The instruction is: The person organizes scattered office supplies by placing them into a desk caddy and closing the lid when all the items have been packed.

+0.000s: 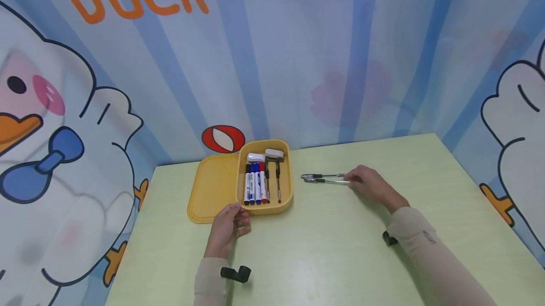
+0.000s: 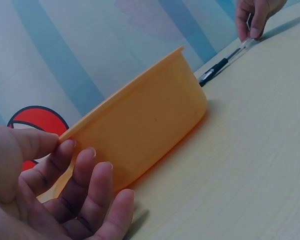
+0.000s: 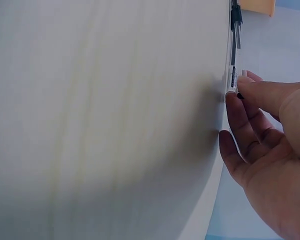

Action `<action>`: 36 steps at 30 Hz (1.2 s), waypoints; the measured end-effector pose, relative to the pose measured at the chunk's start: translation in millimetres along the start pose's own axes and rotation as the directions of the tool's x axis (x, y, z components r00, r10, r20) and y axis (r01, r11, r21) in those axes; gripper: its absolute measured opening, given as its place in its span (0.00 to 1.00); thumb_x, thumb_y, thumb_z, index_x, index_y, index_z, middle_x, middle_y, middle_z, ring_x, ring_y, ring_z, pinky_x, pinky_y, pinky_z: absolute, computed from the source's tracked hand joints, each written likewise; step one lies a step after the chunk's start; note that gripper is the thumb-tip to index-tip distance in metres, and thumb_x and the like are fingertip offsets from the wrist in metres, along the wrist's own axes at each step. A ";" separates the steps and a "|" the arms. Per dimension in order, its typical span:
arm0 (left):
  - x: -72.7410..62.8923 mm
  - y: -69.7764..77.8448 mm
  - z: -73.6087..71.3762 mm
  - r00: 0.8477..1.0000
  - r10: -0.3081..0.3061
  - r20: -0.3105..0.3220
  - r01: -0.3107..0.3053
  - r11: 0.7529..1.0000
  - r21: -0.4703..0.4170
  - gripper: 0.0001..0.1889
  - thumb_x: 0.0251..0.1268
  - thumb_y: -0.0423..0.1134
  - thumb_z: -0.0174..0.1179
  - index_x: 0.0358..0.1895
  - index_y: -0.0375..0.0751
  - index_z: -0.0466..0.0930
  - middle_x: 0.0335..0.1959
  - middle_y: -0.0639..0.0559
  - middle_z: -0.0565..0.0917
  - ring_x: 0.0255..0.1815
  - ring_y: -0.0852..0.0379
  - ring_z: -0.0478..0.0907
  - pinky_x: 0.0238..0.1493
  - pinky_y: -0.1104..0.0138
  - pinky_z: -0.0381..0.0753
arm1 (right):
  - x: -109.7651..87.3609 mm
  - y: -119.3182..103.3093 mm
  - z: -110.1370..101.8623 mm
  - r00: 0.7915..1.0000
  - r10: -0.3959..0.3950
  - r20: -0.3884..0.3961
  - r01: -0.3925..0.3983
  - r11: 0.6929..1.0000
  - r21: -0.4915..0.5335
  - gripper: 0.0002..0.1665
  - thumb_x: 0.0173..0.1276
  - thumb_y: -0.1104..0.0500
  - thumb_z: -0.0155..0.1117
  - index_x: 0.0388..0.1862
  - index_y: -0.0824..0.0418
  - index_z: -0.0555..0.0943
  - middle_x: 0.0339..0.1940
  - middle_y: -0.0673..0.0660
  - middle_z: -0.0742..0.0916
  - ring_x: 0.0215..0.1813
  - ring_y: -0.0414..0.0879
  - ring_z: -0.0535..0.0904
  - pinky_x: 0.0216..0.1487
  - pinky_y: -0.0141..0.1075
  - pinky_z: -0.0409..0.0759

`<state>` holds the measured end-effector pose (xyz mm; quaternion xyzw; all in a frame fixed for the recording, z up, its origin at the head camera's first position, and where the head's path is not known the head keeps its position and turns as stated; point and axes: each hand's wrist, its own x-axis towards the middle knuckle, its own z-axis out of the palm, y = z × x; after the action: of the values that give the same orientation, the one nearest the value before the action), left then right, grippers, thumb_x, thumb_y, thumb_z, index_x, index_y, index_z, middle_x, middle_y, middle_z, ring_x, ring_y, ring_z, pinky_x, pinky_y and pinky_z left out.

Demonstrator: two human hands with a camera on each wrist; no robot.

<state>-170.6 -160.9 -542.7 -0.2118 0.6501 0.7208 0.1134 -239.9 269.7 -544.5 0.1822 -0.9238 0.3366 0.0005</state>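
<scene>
At the near left corner of the yellow plastic box (image 1: 272, 210), my left hand (image 1: 225, 230) pinches the rim between thumb and forefinger. Its other fingers are spread below the rim in the left wrist view. Inside the box lie several markers (image 1: 252, 185) with black, blue and red caps, two black pens (image 1: 278, 183) and two white erasers (image 1: 274, 153). To the right of the box, two clear-barrelled gel pens (image 1: 325, 181) with black grips lie side by side, pointing left. My right hand (image 1: 370, 183) pinches the right end of the pens (image 3: 233, 75) with thumb and fingertips.
The yellow lid (image 1: 213, 187) lies flat on the pale table (image 1: 323, 249), partly under the box's left side. A printed cloth (image 1: 294, 60) with a duck pattern hangs right behind the table's back edge. Dark wrist cameras (image 1: 236, 274) sit on both sleeves.
</scene>
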 end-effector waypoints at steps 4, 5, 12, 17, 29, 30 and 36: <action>0.3 -0.2 0.0 1.000 0.001 -0.002 -0.001 1.000 -0.004 0.16 0.79 0.50 0.54 0.47 0.38 0.79 0.40 0.47 0.85 0.36 0.54 0.81 0.41 0.59 0.86 | -0.7 -2.9 -1.8 1.000 0.001 0.011 -0.001 1.000 -0.005 0.09 0.70 0.68 0.65 0.48 0.66 0.86 0.42 0.59 0.86 0.47 0.55 0.82 0.52 0.52 0.80; 0.5 -0.4 0.0 1.000 0.002 -0.001 -0.002 1.000 -0.004 0.16 0.79 0.50 0.54 0.47 0.38 0.79 0.40 0.47 0.85 0.36 0.54 0.81 0.41 0.59 0.86 | -1.0 -3.6 -2.3 1.000 0.002 0.015 -0.002 1.000 -0.006 0.09 0.71 0.67 0.65 0.48 0.65 0.85 0.43 0.59 0.86 0.48 0.56 0.82 0.54 0.53 0.80; 1.1 -2.5 -0.1 1.000 0.008 0.001 -0.008 1.000 -0.009 0.16 0.78 0.49 0.54 0.45 0.38 0.79 0.39 0.47 0.84 0.36 0.54 0.81 0.40 0.60 0.86 | -3.7 -7.5 -6.2 0.998 0.047 0.032 -0.048 0.999 0.020 0.11 0.73 0.66 0.63 0.52 0.64 0.86 0.48 0.61 0.87 0.54 0.60 0.82 0.59 0.55 0.79; 0.5 -1.6 0.0 1.000 0.012 0.003 -0.012 1.000 -0.004 0.16 0.78 0.50 0.54 0.45 0.38 0.79 0.39 0.48 0.84 0.36 0.54 0.81 0.40 0.60 0.86 | -7.5 -6.9 -7.5 0.995 0.095 0.033 -0.097 0.991 0.089 0.13 0.74 0.65 0.61 0.55 0.63 0.86 0.54 0.62 0.87 0.58 0.60 0.81 0.61 0.54 0.79; -0.9 -0.8 0.2 1.000 0.011 0.004 -0.011 1.000 0.006 0.17 0.79 0.50 0.54 0.47 0.38 0.79 0.41 0.45 0.84 0.37 0.54 0.81 0.41 0.60 0.86 | -12.3 -5.5 -10.0 0.994 0.105 0.016 -0.106 0.978 0.181 0.14 0.75 0.63 0.62 0.56 0.63 0.86 0.59 0.63 0.86 0.60 0.60 0.82 0.59 0.52 0.81; -0.6 -1.0 0.1 1.000 0.011 0.004 -0.011 1.000 0.005 0.17 0.79 0.50 0.54 0.47 0.38 0.79 0.41 0.45 0.84 0.37 0.54 0.81 0.41 0.60 0.86 | -12.8 -5.8 -10.2 0.994 0.106 0.012 -0.106 0.975 0.193 0.14 0.76 0.63 0.62 0.56 0.63 0.85 0.59 0.63 0.86 0.60 0.60 0.82 0.59 0.52 0.81; 0.2 -1.4 -0.3 1.000 0.014 0.006 -0.014 1.000 0.001 0.17 0.78 0.50 0.54 0.46 0.38 0.79 0.40 0.46 0.84 0.36 0.54 0.81 0.40 0.60 0.86 | -15.4 -8.7 -11.1 0.989 0.150 -0.016 -0.141 0.957 0.252 0.16 0.75 0.59 0.63 0.57 0.62 0.85 0.57 0.60 0.87 0.59 0.56 0.83 0.61 0.52 0.79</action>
<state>-170.2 -161.1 -544.1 -0.2051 0.6515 0.7220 0.1103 -223.9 275.6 -532.4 0.1064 -0.8847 0.4528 -0.0313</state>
